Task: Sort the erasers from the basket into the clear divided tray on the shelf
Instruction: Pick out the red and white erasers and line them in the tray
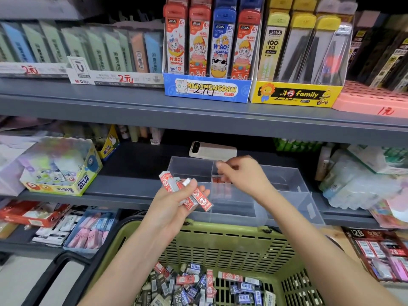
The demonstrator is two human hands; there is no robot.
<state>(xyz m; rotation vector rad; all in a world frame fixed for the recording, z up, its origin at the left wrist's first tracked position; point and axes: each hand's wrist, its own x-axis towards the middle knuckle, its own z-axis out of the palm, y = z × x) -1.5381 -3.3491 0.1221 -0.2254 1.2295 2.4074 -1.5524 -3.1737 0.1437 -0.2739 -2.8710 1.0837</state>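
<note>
My left hand (176,200) grips a bunch of several red-and-white erasers (174,184) just in front of the clear divided tray (284,180) on the middle shelf. My right hand (240,173) hovers over the tray's middle compartment with loosely curled fingers and holds nothing that I can see. A few red erasers (217,179) lie in that compartment under the hand. Below, the green basket (231,237) holds a heap of red, blue and black erasers (205,283).
A phone (212,150) lies on the shelf behind the tray. A glue display box (64,168) stands to the left, plastic-wrapped packs (357,184) to the right. Boxes of pencil leads (207,54) fill the upper shelf. More stationery lies on the lowest shelf.
</note>
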